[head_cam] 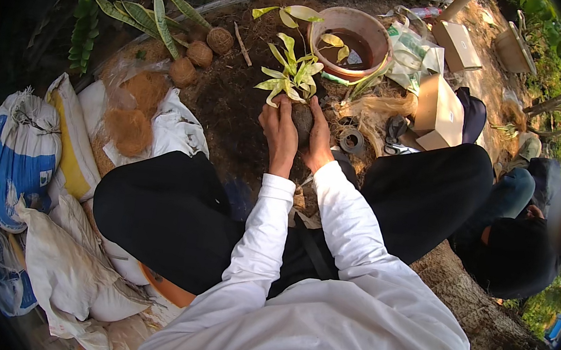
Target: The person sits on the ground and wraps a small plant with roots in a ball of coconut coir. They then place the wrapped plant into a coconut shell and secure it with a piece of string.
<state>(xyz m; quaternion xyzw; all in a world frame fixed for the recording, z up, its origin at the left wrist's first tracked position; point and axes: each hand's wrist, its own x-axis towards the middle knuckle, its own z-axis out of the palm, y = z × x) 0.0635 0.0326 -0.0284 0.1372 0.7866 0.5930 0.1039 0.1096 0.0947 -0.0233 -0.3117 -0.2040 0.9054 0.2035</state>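
Observation:
A leafy plant with pale yellow-green leaves rises from a dark, round root ball. My left hand presses on the ball's left side and my right hand on its right, so it sits between my palms. The hands' undersides and part of the ball are hidden. Beyond them stands a round clay-coloured pot with brownish water and a few yellow leaves over it. Left of the pot, several fibre-wrapped balls with snake plant leaves rest on dark soil. A roll of tape lies right of my right hand.
Coconut fibre in clear plastic and tied sacks are on the left. Scissors, cardboard boxes and a plastic bag lie on the right. Another seated person is at the far right, near a tree trunk.

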